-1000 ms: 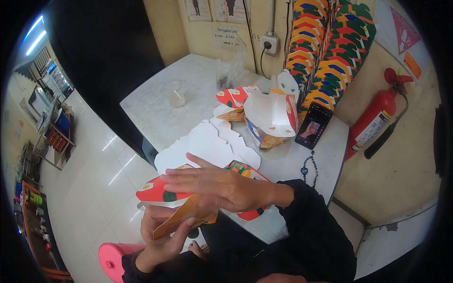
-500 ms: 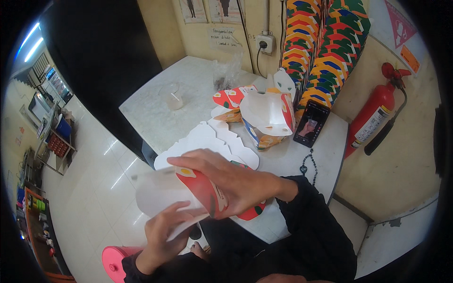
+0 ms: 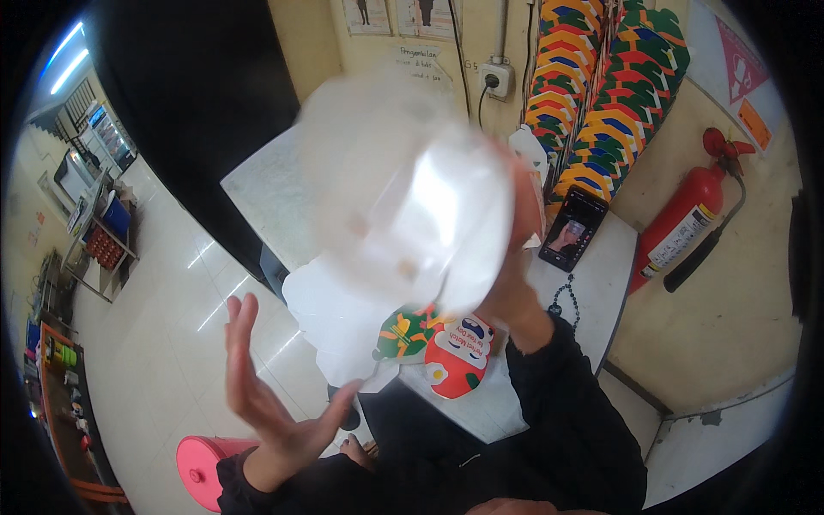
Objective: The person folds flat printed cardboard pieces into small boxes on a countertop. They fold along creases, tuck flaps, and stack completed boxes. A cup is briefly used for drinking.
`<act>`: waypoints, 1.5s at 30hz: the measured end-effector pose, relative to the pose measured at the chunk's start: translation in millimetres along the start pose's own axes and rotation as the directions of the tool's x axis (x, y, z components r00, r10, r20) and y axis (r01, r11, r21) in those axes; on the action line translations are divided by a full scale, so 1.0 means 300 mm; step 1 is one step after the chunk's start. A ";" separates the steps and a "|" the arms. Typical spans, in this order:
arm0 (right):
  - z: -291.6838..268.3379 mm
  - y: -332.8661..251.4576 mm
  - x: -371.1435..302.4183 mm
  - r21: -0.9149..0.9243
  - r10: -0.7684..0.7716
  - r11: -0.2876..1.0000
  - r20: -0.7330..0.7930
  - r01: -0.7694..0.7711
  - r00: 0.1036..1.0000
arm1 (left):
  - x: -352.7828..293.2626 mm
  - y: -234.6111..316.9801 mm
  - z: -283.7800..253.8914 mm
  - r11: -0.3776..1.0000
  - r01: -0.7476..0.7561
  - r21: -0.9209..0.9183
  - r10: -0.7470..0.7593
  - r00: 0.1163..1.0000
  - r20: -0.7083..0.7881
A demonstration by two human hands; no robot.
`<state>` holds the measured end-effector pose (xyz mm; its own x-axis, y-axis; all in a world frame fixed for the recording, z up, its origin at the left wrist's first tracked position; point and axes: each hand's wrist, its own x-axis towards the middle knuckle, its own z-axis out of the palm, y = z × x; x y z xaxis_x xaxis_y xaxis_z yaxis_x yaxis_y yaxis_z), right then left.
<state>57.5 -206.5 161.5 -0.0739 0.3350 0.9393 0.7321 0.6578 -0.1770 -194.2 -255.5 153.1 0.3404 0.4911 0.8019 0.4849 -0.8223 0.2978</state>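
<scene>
A white paper food box [image 3: 412, 197], blurred by motion, is raised over the table with its pale inside in view. My right hand [image 3: 522, 219] grips it from the right side; most of those fingers are behind the box. My left hand [image 3: 279, 403] is off the box, empty, fingers stretched and thumb apart, beyond the table's near left edge. Below the raised box lie a red printed carton piece [image 3: 459, 365], a green printed one [image 3: 405, 333] and white flat carton blanks [image 3: 330, 313].
Tall stacks of colourful folded cartons [image 3: 614, 112] lean on the wall. A phone [image 3: 573, 227] and dark beads [image 3: 562, 300] lie at the table's right [image 3: 601, 266]. A red fire extinguisher [image 3: 687, 215] hangs beyond. A pink lidded bin [image 3: 206, 472] stands on the floor, lower left.
My right hand has lifted the box up and away from me, turning its inside into view. My left hand has let go of it and opened. The red and green pieces are now uncovered.
</scene>
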 end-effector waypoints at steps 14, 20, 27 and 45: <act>-0.149 0.187 0.053 -0.546 0.236 0.801 -0.086 -0.244 0.968 | -0.012 0.029 0.067 0.977 0.160 -0.138 -0.067 0.855 0.515; -0.292 -0.057 0.041 -0.205 0.218 0.973 0.651 -0.108 0.727 | 0.000 -0.005 0.053 0.951 0.258 -0.168 -0.145 0.856 0.496; -0.210 -0.138 -0.007 -0.011 0.112 0.976 0.882 -0.218 0.457 | 0.007 -0.063 0.011 0.957 0.220 -0.188 -0.132 0.910 0.393; -0.048 -0.316 -0.243 -0.558 0.536 0.830 0.806 0.018 0.253 | -0.029 -0.212 0.047 0.899 0.185 -0.396 -0.045 0.940 0.338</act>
<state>3.3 -303.2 114.1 -0.1721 0.9806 -0.0936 0.9838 0.1759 0.0341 -216.7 -203.4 119.8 0.5705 0.5955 0.5656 0.1801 -0.7626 0.6212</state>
